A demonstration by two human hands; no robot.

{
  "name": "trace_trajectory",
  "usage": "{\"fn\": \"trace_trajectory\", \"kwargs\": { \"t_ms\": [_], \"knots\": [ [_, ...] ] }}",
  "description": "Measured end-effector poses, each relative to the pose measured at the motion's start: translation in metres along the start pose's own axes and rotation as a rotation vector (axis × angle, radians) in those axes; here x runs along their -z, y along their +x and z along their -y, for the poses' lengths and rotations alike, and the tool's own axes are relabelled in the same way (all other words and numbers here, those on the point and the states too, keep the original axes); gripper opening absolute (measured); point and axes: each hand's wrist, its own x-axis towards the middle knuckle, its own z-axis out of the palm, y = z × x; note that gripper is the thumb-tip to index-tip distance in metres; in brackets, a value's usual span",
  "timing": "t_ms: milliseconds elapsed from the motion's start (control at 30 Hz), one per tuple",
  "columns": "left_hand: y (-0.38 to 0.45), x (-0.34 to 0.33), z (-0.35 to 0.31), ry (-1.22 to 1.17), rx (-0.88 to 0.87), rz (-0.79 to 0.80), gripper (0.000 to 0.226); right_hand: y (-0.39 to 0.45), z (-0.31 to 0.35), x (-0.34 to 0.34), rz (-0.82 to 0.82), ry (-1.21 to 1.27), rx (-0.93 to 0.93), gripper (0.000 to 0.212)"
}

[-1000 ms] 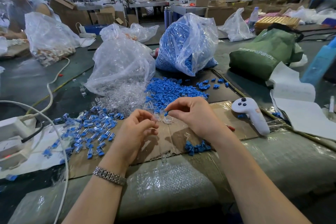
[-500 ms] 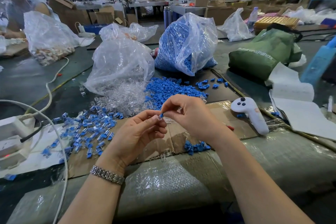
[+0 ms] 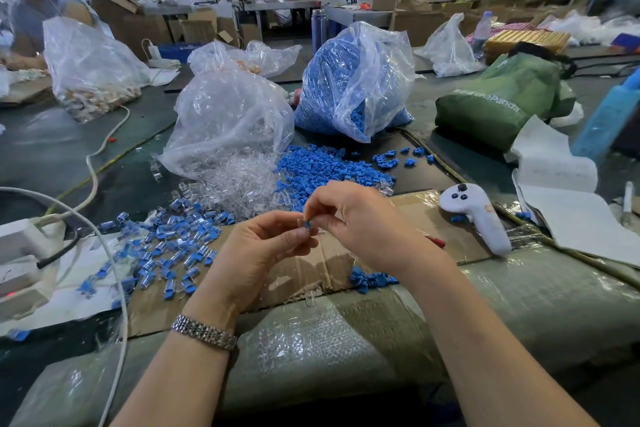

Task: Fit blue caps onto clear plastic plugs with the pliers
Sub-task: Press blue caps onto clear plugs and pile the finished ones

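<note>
A blue cap (image 3: 307,225) is being pinched between the fingers of the left hand (image 3: 258,253) and right hand (image 3: 360,222), raised above the surface (image 3: 346,350). Any clear plug there is too small to make out. A slipping pinch risks dropping it among loose caps (image 3: 322,166) beyond the fingers.

glossy clear plastic bag (image 3: 225,121), matt cardboard sheet (image 3: 450,239).

both hands (image 3: 308,236) seemingly pinching together
</note>
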Motion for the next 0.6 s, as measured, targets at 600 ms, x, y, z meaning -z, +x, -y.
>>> {"fn": "trace_trajectory", "kwargs": {
  "t_ms": [600],
  "knots": [
    [0.000, -0.004, -0.006, -0.117, 0.012, -0.122, 0.030, -0.009, -0.053, 0.005, 0.205, -0.552, -0.681, 0.059]
  ]
}}
